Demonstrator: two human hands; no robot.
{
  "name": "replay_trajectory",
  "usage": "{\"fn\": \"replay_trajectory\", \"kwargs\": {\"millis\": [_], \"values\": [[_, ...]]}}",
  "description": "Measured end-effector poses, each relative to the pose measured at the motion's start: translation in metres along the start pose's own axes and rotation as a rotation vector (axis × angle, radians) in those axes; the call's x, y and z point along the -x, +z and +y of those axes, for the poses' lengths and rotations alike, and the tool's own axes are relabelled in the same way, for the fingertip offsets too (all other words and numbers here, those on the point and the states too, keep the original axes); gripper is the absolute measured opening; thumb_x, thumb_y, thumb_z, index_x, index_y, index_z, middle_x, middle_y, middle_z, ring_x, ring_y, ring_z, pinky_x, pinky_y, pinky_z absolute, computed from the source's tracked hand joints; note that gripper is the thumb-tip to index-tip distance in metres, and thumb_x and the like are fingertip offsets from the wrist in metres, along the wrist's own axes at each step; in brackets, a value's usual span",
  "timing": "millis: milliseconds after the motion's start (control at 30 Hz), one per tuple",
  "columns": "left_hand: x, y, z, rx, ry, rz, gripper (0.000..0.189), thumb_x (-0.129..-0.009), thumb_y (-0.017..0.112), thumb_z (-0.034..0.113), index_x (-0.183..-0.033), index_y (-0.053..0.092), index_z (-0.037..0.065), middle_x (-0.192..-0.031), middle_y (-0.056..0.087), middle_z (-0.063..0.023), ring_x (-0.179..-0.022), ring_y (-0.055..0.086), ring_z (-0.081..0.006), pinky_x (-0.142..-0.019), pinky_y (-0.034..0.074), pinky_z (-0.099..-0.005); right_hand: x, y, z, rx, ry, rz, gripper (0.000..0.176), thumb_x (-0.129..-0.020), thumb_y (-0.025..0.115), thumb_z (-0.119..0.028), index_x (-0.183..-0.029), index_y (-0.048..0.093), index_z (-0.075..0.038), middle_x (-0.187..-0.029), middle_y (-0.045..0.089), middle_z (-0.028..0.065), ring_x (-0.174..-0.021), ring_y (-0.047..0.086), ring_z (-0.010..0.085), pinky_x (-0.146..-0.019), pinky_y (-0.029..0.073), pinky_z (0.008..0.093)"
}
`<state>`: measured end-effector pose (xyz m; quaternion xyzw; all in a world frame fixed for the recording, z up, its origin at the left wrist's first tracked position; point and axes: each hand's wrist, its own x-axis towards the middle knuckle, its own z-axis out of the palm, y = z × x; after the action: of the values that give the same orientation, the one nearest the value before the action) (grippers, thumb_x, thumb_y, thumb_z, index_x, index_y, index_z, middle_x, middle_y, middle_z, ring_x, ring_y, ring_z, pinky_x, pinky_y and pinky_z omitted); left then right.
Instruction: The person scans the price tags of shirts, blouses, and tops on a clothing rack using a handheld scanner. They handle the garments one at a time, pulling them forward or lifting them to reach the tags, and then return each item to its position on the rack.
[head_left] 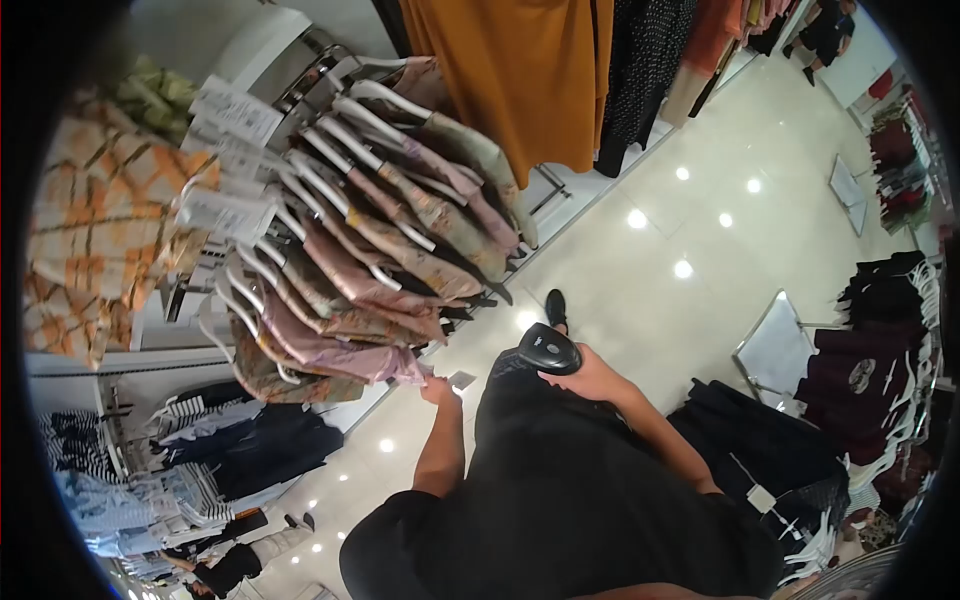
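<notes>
My left hand (440,390) is closed on the edge of a pink floral garment (370,362) that hangs on a white hanger at the near end of a rail. A small pale tag (462,380) shows right beside my fingers. In my right hand (590,378) is a black handheld barcode scanner (550,350), held in front of my body with its head toward the rail. Several more floral garments (400,215) in green and pink hang close together behind the pink one. White paper tags (230,212) stick out near their hangers.
An orange checked garment (110,220) hangs at the left, and a mustard garment (520,80) at the top. Dark clothes (760,430) hang along the right. Beyond them, a white panel (778,345) stands above the shiny tiled floor (650,260). Other people (240,565) are farther off.
</notes>
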<state>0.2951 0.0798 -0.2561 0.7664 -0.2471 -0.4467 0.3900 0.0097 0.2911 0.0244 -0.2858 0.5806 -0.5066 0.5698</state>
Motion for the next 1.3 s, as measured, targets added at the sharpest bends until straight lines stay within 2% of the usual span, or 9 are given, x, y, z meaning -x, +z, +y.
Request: {"fn": "replay_trajectory", "kwargs": {"millis": [167,267,400,467,533,567,600,767,1300], "values": [[-0.032,0.018,-0.054,-0.568,0.302,0.033,0.034,-0.085,0.057,0.021,-0.112,0.059,0.001,-0.089,0.064,-0.0113,-0.074,0.06,-0.0221,-0.062,0.047,-0.0406,-0.033,-0.055,-0.03,-0.005,0.108,0.145,0.025,-0.084,0.074,-0.024,-0.088,0.061,-0.003,-0.075,0.063,0.0012,-0.065,0.057,0.0083,-0.061,0.045,0.0231],[-0.021,0.054,-0.051,-0.608,-0.382,-0.398,0.04,-0.088,0.056,0.03,-0.122,0.055,0.007,-0.113,0.064,-0.0138,-0.101,0.061,-0.0258,-0.082,0.046,-0.0452,-0.048,-0.097,-0.037,0.108,0.139,0.213,0.027,-0.083,0.075,-0.024,-0.093,0.063,-0.002,-0.081,0.065,0.0028,-0.074,0.06,0.0102,-0.07,0.048,0.0267],[0.006,0.137,-0.056,-0.792,-0.479,-0.927,0.034,-0.089,0.057,0.034,-0.113,0.059,0.009,-0.081,0.062,-0.0048,-0.06,0.054,-0.0176,-0.063,0.045,-0.0415,-0.057,-0.144,-0.073,0.102,0.074,0.323,0.02,-0.084,0.072,-0.016,-0.095,0.065,-0.001,-0.08,0.066,0.0038,-0.075,0.06,0.0104,-0.069,0.048,0.0281],[0.037,0.192,-0.053,-0.792,-0.075,-1.064,0.028,-0.088,0.057,0.027,-0.097,0.063,0.001,-0.073,0.062,-0.0086,-0.063,0.059,-0.0208,-0.066,0.048,-0.0405,-0.056,-0.162,-0.079,0.095,0.077,0.426,0.018,-0.084,0.072,-0.016,-0.092,0.065,-0.001,-0.074,0.063,0.0015,-0.065,0.056,0.008,-0.06,0.046,0.0257],[0.033,0.247,-0.08,-0.796,0.828,-1.329,0.025,-0.087,0.057,0.022,-0.087,0.065,-0.001,-0.086,0.066,-0.0152,-0.079,0.064,-0.0273,-0.076,0.05,-0.0402,-0.058,-0.185,-0.071,0.05,0.059,0.476,0.016,-0.083,0.071,-0.015,-0.091,0.065,-0.002,-0.073,0.062,0.0009,-0.064,0.055,0.0077,-0.059,0.045,0.0252],[0.052,0.273,-0.073,-0.75,0.838,-1.354,0.021,-0.085,0.059,0.019,-0.089,0.065,0.0,-0.084,0.065,-0.0144,-0.077,0.064,-0.0243,-0.073,0.05,-0.0375,-0.054,-0.193,-0.066,0.003,0.051,0.523,0.015,-0.083,0.07,-0.014,-0.09,0.065,-0.002,-0.072,0.062,0.0003,-0.063,0.054,0.0073,-0.058,0.043,0.0248],[0.099,0.296,-0.023,-0.792,0.215,-1.363,0.022,-0.088,0.06,0.019,-0.099,0.063,0.0,-0.089,0.066,-0.0115,-0.078,0.063,-0.0201,-0.071,0.051,-0.0347,-0.053,-0.201,-0.066,0.001,0.003,0.554,0.012,-0.083,0.069,-0.013,-0.089,0.065,-0.004,-0.071,0.06,-0.0005,-0.061,0.053,0.0066,-0.056,0.041,0.0237],[0.212,0.369,0.063,-0.501,0.222,-1.64,0.027,-0.097,0.054,0.029,-0.107,0.06,0.005,-0.097,0.067,-0.007,-0.085,0.064,-0.0158,-0.068,0.049,-0.0313,-0.041,-0.246,-0.072,-0.086,-0.053,0.66,0.012,-0.083,0.069,-0.013,-0.087,0.064,-0.003,-0.07,0.059,-0.0009,-0.059,0.05,0.0067,-0.055,0.041,0.0245],[0.471,0.562,0.168,-0.387,0.542,-1.541,0.019,-0.096,0.054,0.016,-0.106,0.061,0.002,-0.098,0.068,-0.0065,-0.085,0.064,-0.0138,-0.075,0.049,-0.0268,-0.001,-0.516,-0.067,-0.138,-0.167,0.752,0.013,-0.085,0.069,-0.013,-0.084,0.062,-0.003,-0.066,0.056,-0.0007,-0.058,0.051,0.007,-0.053,0.041,0.0258]]}}
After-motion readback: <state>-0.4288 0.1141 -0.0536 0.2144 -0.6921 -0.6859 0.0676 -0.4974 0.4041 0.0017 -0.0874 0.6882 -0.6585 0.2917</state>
